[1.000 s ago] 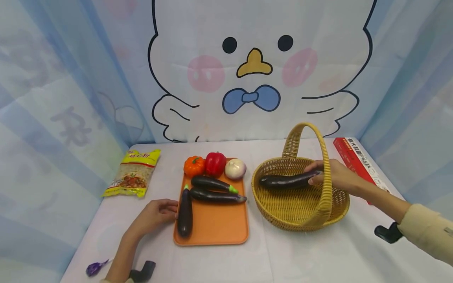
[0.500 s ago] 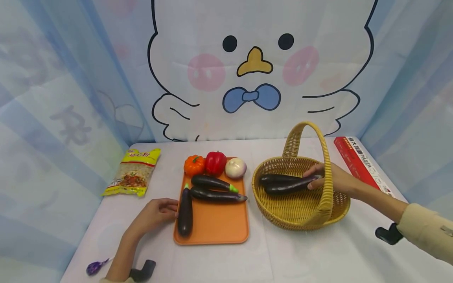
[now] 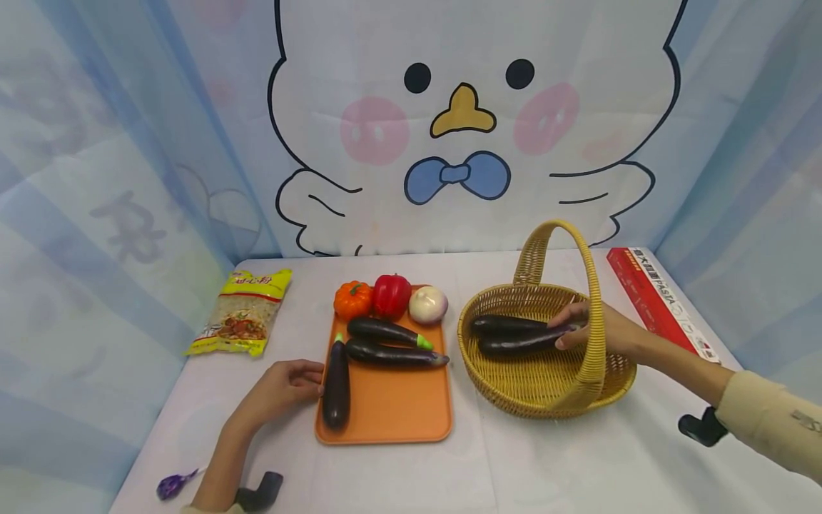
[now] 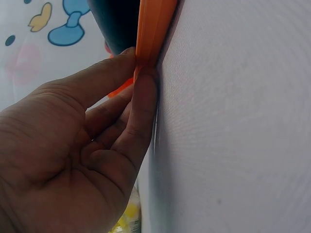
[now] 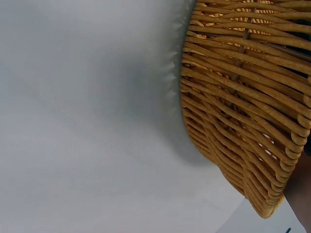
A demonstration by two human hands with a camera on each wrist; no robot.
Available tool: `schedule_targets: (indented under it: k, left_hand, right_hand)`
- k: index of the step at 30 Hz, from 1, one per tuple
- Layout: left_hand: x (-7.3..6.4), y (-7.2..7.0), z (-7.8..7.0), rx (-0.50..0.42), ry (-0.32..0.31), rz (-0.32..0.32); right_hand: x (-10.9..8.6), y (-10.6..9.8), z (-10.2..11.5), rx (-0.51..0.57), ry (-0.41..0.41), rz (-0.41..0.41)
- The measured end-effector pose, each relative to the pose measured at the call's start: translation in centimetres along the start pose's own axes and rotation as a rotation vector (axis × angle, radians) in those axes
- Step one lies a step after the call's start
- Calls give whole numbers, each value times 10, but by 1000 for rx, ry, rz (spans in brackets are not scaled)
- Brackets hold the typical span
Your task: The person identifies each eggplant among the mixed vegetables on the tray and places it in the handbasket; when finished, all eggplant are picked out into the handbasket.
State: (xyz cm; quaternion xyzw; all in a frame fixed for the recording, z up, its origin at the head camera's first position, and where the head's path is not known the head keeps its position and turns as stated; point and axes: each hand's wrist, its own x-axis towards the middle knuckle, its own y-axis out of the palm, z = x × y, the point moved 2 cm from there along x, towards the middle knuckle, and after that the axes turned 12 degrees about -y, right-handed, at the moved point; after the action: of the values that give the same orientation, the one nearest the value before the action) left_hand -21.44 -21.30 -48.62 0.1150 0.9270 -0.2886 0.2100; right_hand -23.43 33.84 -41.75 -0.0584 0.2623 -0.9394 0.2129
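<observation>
My right hand (image 3: 600, 330) reaches under the handle of a yellow wicker basket (image 3: 514, 400) and grips the stem end of a dark eggplant (image 3: 516, 343) inside it. A second eggplant (image 3: 504, 324) lies right behind that one. In the right wrist view the basket wall (image 5: 243, 87) hides the fingers. At the left, my left hand (image 3: 282, 391) pinches the edge of an orange tray (image 3: 398, 417); in the left wrist view its thumb and fingers close on the rim (image 4: 153, 34). On the tray lie an upright-pointing eggplant (image 3: 336, 389) and two crosswise eggplants (image 3: 385, 333).
An orange pumpkin-like vegetable (image 3: 352, 300), a red bell pepper (image 3: 391, 297) and a white-purple round vegetable (image 3: 427, 305) sit at the tray's back. A yellow food bag (image 3: 240, 314) lies left, a red pasta box (image 3: 661, 303) right of the basket, and a purple-wrapped lollipop (image 3: 172, 486) at front left.
The right hand's eggplant has shifted slightly toward the basket's front, and the second eggplant behind it now shows. The left hand has stayed on the tray.
</observation>
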Motion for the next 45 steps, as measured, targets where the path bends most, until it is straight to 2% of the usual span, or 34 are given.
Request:
schedule_targets:
  k: [14,19,26,36,45]
  left_hand:
    - [0,1,1,4,7,-2]
    - [0,1,1,0,2,0]
    - [-1,1,-1,-1,12,4]
    - [-1,0,-1,-5,9,1]
    - [0,0,0,-4,10,2]
  right_hand:
    - [4,4,-5,41,7,27]
    - [7,5,-13,-41,-26,16]
    - [13,4,-34,-172,21,-4]
    - [14,7,-34,-137,20,14]
    - [15,7,-42,-105,4,22]
